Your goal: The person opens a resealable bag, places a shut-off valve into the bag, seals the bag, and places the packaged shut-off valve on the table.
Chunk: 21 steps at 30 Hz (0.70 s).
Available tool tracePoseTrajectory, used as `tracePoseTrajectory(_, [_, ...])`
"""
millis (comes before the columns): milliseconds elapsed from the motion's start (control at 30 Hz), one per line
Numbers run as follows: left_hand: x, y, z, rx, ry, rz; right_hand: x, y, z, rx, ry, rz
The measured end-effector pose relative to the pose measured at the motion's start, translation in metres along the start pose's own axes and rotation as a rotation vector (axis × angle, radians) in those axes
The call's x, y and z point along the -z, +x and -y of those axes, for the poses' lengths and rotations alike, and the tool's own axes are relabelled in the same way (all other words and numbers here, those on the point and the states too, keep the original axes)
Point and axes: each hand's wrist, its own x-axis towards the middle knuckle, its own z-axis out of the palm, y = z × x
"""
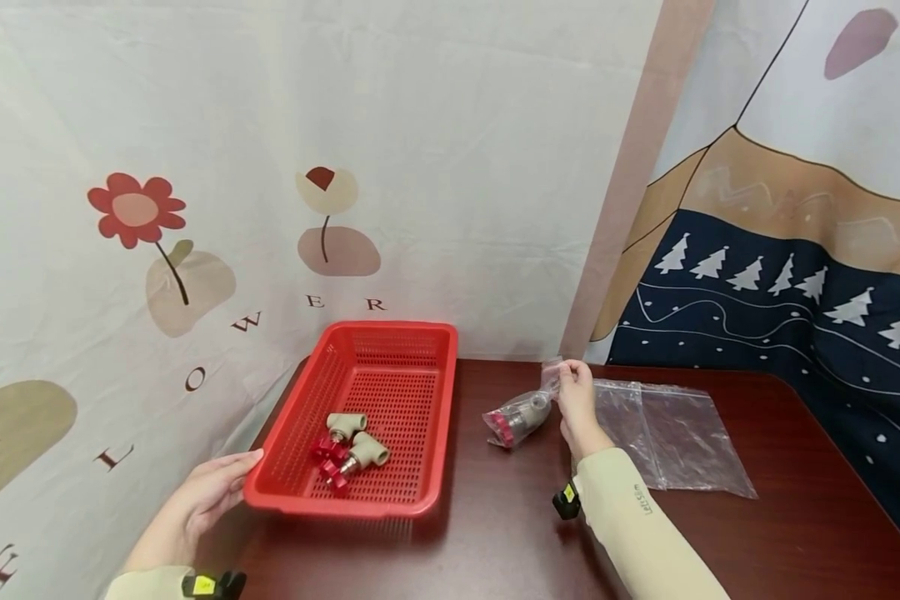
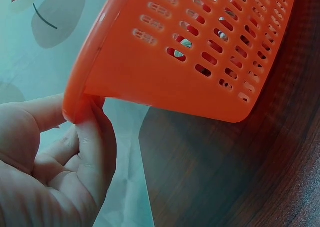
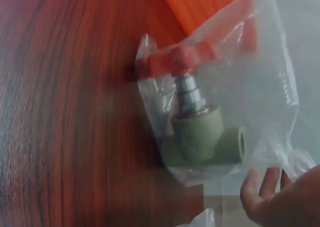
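My left hand pinches the near left corner of a red plastic basket, thumb on one side of the rim and fingers beneath, as the left wrist view shows. Inside the basket lie two valves, each a beige pipe tee with a red handwheel. With my right hand I grip the top of a clear plastic bag. A similar valve, its red handwheel and metal stem visible, is in that bag. Whether the bag touches the table is hard to tell.
Flat clear zip bags lie on the dark red wooden table to the right of my right hand. A printed cloth hangs behind the table, close to the basket's far end.
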Motion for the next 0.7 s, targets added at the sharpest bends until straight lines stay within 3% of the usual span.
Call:
tracePoseTrajectory(133, [0.0,0.0,0.0,-0.004,0.008,-0.005,0.004,0.001,-0.002,-0.035,-0.018,-0.008])
tracePoseTrajectory(300, [-0.001,0.0,0.001,-0.015,-0.004,-0.006,0.007,-0.001,-0.005,-0.036,-0.152,-0.076])
tracePoseTrajectory(400, [-0.001,0.0,0.001,-0.013,0.004,-0.01,0.005,-0.004,-0.005,-0.084,-0.27,-0.076])
tracePoseTrajectory(600, [-0.001,-0.001,0.001,-0.012,0.026,-0.021,-0.001,-0.009,-0.008,-0.231,-0.563,0.079])
tracePoseTrajectory(700, [-0.002,-0.001,0.0,-0.009,0.027,-0.024,-0.001,-0.011,-0.014,-0.296,-0.557,0.203])
